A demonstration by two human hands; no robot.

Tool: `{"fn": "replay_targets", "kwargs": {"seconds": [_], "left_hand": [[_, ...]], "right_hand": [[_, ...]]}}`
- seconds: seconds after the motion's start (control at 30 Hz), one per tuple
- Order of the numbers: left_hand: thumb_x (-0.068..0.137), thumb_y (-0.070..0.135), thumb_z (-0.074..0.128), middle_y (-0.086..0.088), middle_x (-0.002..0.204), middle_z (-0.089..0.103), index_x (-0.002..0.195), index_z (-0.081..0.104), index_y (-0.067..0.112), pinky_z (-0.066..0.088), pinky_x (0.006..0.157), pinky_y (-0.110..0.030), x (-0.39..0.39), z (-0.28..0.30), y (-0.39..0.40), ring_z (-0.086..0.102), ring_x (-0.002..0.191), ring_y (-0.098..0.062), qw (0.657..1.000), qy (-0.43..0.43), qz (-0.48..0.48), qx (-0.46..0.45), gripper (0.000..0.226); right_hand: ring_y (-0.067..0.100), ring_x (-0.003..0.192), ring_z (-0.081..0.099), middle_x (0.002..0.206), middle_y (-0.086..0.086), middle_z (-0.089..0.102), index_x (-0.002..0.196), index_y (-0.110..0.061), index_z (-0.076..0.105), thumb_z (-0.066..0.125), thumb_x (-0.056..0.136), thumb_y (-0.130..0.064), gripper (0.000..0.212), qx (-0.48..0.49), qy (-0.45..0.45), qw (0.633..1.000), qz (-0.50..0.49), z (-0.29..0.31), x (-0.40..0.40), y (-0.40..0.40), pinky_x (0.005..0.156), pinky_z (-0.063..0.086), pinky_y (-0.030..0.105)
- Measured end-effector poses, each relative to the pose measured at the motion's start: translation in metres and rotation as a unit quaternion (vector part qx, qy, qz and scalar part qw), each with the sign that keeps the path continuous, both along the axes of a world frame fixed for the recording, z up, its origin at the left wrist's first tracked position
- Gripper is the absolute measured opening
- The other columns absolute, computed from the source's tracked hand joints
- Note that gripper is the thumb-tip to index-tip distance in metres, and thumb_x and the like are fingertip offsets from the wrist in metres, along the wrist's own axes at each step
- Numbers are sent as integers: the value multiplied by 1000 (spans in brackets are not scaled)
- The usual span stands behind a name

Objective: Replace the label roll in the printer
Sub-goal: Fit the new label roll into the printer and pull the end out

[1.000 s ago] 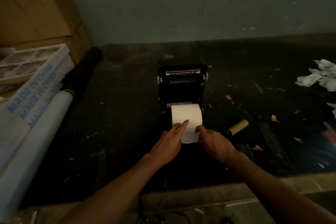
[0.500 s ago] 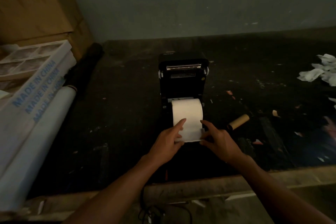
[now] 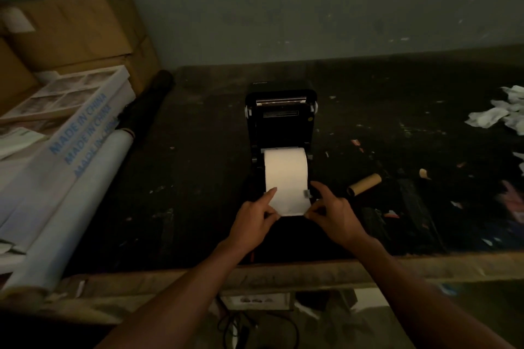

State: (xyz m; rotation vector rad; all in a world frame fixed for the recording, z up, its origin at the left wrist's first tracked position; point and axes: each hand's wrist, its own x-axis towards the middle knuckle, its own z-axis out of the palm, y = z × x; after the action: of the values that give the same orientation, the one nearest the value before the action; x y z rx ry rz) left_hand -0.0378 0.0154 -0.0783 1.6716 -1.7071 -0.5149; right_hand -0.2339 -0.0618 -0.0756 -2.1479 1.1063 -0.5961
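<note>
A black label printer point(image 3: 280, 125) stands on the dark table with its lid raised. A white label roll point(image 3: 285, 170) sits in its open bay, and a strip of paper runs from it toward me. My left hand point(image 3: 255, 221) pinches the strip's near left corner, its index finger lying on the paper. My right hand point(image 3: 331, 212) pinches the near right corner, index finger along the strip's right edge. An empty cardboard core point(image 3: 364, 185) lies on the table to the right of the printer.
Cardboard boxes point(image 3: 71, 34), a white carton printed MADE IN CHINA point(image 3: 82, 130) and a long white roll point(image 3: 76, 201) crowd the left. Crumpled white paper point(image 3: 499, 113) lies far right. Small scraps dot the table. Cables hang below the table's front edge point(image 3: 283, 272).
Both hands have drawn the paper strip further out toward me, shifting from the roll's sides to the strip's near corners. The view has tilted slightly.
</note>
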Motion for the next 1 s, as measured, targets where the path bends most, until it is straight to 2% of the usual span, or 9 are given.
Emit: {"fn": "replay_targets", "kwargs": {"seconds": [0.13, 0.27, 0.37, 0.53, 0.63, 0.77, 0.87, 0.93, 1.0], "left_hand": [[85, 9, 65, -3, 97, 74, 141, 38, 13, 43, 96, -23, -10, 2, 12, 66, 94, -12, 1000, 12, 19, 10, 62], [85, 9, 66, -3, 95, 74, 140, 40, 11, 40, 96, -20, -16, 3, 21, 65, 95, -13, 999, 15, 39, 15, 61], [84, 8, 67, -4, 95, 74, 139, 41, 11, 38, 93, -16, -20, 4, 26, 65, 96, -15, 999, 17, 49, 17, 60], [85, 8, 66, -5, 96, 74, 139, 41, 11, 46, 95, -26, -23, 6, 34, 66, 94, -16, 998, 18, 49, 19, 60], [86, 10, 66, -4, 96, 74, 139, 41, 12, 45, 96, -26, -24, 7, 37, 65, 94, -15, 998, 17, 49, 23, 59], [86, 11, 65, -3, 97, 74, 139, 41, 12, 40, 96, -19, -26, 6, 43, 65, 96, -13, 999, 14, 44, 29, 58], [86, 11, 66, -6, 104, 73, 132, 50, 7, 37, 96, -15, -27, 6, 48, 63, 101, -16, 999, 7, 46, 26, 49], [85, 10, 66, -8, 108, 71, 128, 54, 4, 31, 91, -7, -28, 6, 51, 62, 104, -17, 998, 3, 51, 23, 45], [85, 10, 66, -9, 108, 72, 129, 54, 5, 30, 89, -5, -28, 7, 52, 63, 104, -17, 998, 1, 52, 22, 45]], "right_hand": [[-1, 87, 57, 96, -2, 70, 140, -18, 29, 70, 79, -13, 74, 7, -2, 1000, -12, -1, -7, 11, 76, 37, 1], [6, 93, 60, 96, -1, 70, 140, -20, 28, 69, 80, -15, 73, 24, 3, 1000, -13, 0, -11, 19, 87, 39, 17], [11, 92, 62, 92, -1, 70, 139, -18, 30, 71, 79, -13, 73, 12, 1, 1000, -11, 1, -12, 23, 87, 42, 22], [9, 85, 62, 89, -1, 71, 137, -18, 33, 72, 77, -11, 72, 6, -7, 1000, -7, 0, -13, 29, 84, 47, 24], [3, 82, 60, 88, -3, 70, 137, -19, 33, 71, 77, -12, 72, 11, 7, 1000, 0, 2, -15, 30, 85, 47, 23], [4, 83, 60, 90, -1, 70, 138, -17, 32, 71, 78, -12, 72, 13, 15, 1000, 4, 2, -18, 35, 82, 44, 18], [6, 86, 61, 93, -1, 69, 139, -18, 32, 70, 78, -12, 72, 30, 21, 999, 3, 2, -19, 38, 84, 44, 20], [5, 85, 60, 93, -1, 69, 138, -19, 33, 70, 79, -12, 70, 30, 27, 999, 5, 2, -19, 41, 84, 45, 21], [3, 82, 59, 91, -2, 70, 137, -19, 34, 70, 78, -12, 70, 24, 30, 999, 9, 2, -20, 42, 83, 45, 20]]}}
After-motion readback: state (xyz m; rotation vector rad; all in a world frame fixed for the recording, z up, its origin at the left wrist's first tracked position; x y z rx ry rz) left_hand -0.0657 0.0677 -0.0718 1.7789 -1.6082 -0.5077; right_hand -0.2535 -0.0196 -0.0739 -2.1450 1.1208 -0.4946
